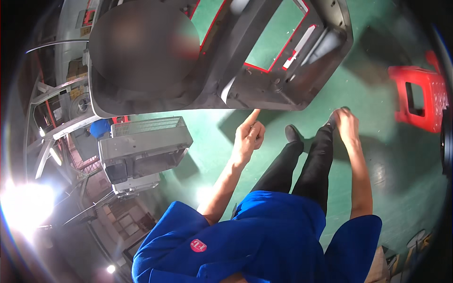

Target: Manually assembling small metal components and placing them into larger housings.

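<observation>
A large dark grey moulded housing (207,89) spans the top of the view, its rectangular openings edged in red. My left hand (249,139) is just below its near edge. The index finger points up at that edge while the other fingers curl in; whether the fingertip touches cannot be told. Nothing shows in this hand. To the right, apart from the housing, my right hand (347,125) hangs with its fingers closed. Something small and dark shows at its fingertips, too unclear to name. A round dark blur hides much of the housing's left part.
A red plastic stool (420,99) stands on the green floor at the right. To the left is a grey slatted housing (146,146) with a hollow front. Metal framework (66,89) and a bright lamp (28,205) lie at the far left. My feet are on the floor between my hands.
</observation>
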